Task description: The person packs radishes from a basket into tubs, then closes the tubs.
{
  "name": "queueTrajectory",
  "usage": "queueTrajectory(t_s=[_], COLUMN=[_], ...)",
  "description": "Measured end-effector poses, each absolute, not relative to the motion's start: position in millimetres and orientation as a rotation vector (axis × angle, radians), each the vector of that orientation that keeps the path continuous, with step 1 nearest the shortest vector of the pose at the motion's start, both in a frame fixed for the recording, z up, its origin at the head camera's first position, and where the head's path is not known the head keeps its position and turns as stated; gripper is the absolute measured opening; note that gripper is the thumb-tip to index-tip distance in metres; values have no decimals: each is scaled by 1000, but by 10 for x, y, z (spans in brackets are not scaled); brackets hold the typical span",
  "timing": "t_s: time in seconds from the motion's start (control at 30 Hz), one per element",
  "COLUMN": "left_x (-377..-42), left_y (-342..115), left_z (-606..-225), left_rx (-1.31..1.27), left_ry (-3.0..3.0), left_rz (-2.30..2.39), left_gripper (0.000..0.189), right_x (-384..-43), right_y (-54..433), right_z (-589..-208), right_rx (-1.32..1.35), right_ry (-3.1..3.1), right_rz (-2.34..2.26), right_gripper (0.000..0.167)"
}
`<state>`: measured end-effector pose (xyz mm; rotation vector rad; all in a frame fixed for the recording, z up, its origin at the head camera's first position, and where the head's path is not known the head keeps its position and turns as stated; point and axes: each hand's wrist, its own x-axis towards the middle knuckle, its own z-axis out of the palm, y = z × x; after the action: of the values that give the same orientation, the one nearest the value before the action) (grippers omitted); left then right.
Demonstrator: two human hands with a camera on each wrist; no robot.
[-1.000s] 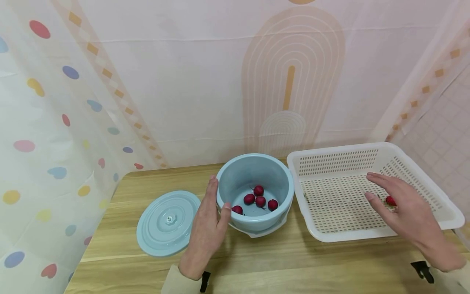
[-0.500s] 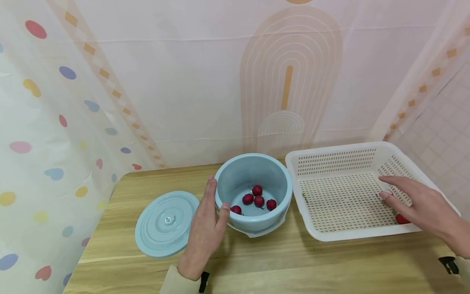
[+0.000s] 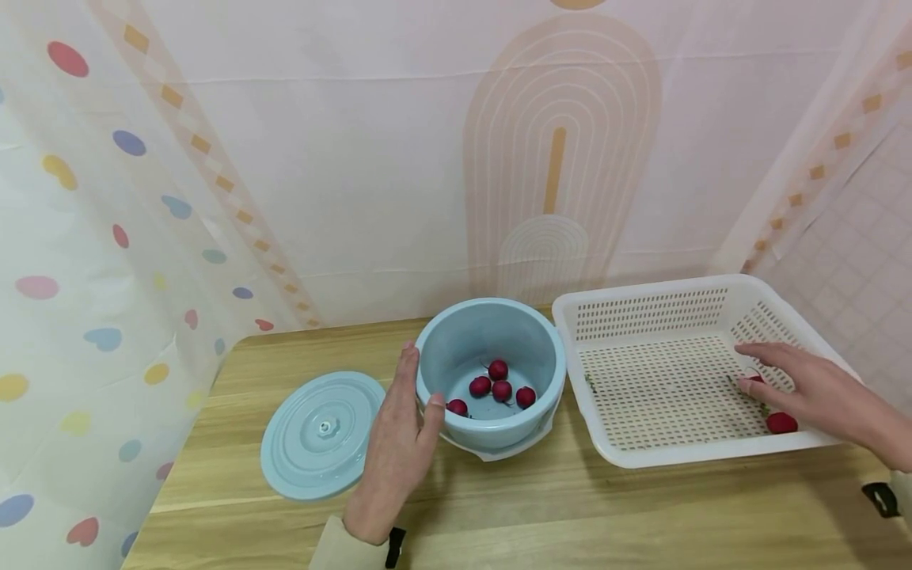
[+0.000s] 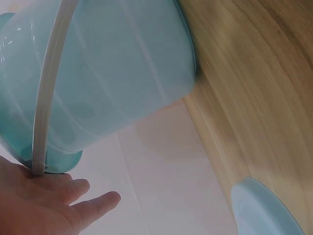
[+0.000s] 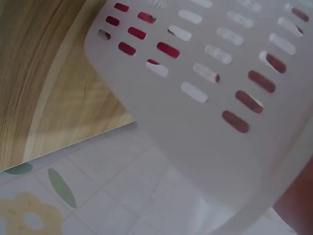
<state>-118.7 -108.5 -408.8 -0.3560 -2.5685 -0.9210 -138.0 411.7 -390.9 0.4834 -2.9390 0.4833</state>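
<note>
My left hand (image 3: 399, 451) lies against the left side of a light blue bucket (image 3: 492, 431), fingers extended and thumb at the rim. In the left wrist view, the fingers (image 4: 95, 208) are beside the bucket's rim and its white handle (image 4: 46, 93). Several small red radishes (image 3: 502, 390) lie in the bucket. My right hand (image 3: 819, 396) reaches low into a white slotted basket (image 3: 655, 388), its fingers and thumb spread about a partly hidden radish (image 3: 756, 380). Another radish (image 3: 781, 423) sits just below that hand. Through the basket's slots, red patches show in the right wrist view.
A round light blue lid (image 3: 313, 459) lies on the wooden table (image 3: 556, 514), left of my left hand. The basket stands close along the bucket's right side. Small green leaf bits (image 3: 590, 383) are at the basket's left. A patterned curtain (image 3: 370, 174) hangs behind.
My right hand has moved to the right inside the basket, and the two radishes there now show more. My left hand stays at the bucket. The view has shifted slightly.
</note>
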Motion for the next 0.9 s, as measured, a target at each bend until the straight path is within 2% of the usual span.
queueTrajectory(t_s=[0.57, 0.9], left_x=[-1194, -1193], left_y=[-1090, -1090], left_z=[-4086, -4090], left_rx=[-363, -356], left_ry=[-2560, -2566], left_rz=[-913, -924], left_gripper=[68, 68], right_x=[-1566, -1600], right_y=[4238, 4229], right_z=[-3975, -3992], right_rx=[527, 471], right_ry=[-3157, -3217], right_rz=[735, 817], right_gripper=[66, 62])
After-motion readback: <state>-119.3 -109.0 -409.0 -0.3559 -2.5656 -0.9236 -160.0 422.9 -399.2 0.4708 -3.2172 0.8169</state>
